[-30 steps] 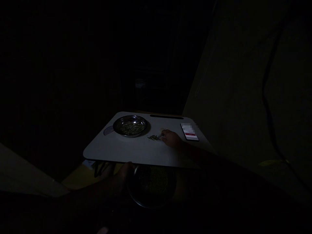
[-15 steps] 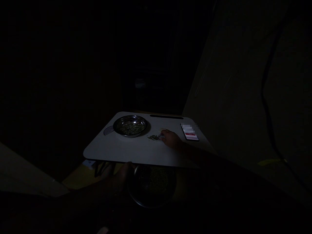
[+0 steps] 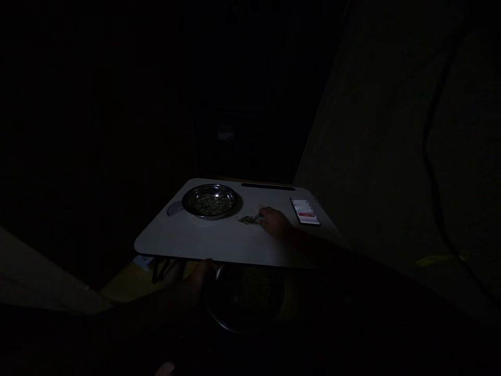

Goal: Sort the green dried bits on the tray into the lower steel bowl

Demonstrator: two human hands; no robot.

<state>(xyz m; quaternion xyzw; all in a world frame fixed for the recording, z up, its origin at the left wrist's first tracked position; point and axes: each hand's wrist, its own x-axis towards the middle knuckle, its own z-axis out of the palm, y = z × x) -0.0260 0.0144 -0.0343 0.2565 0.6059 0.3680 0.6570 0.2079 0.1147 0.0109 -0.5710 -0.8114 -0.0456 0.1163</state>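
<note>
On the white folding table point(image 3: 188, 243) lies a small heap of pale and dark seed-like bits point(image 3: 246, 220). My right hand point(image 3: 274, 223) is at the heap's right side, its fingers closed around something small and pale that I cannot make out. Below the table's front edge, a wide metal bowl point(image 3: 254, 292) holds many greenish bits. My left hand point(image 3: 200, 275) is at that bowl's left rim, closed on it, with most fingers lost in the dark. A shiny steel bowl point(image 3: 213, 205) with similar bits stands on the table, left of the heap.
A lit phone point(image 3: 306, 211) lies at the table's right side. Along the back edge runs a dark slot point(image 3: 268, 186). A wall point(image 3: 391, 156) with a hanging dark cable point(image 3: 428, 156) rises on the right. The room is very dark.
The view has shifted very slightly. Both hands stay in nearly the same places, and the bowls have not visibly moved.
</note>
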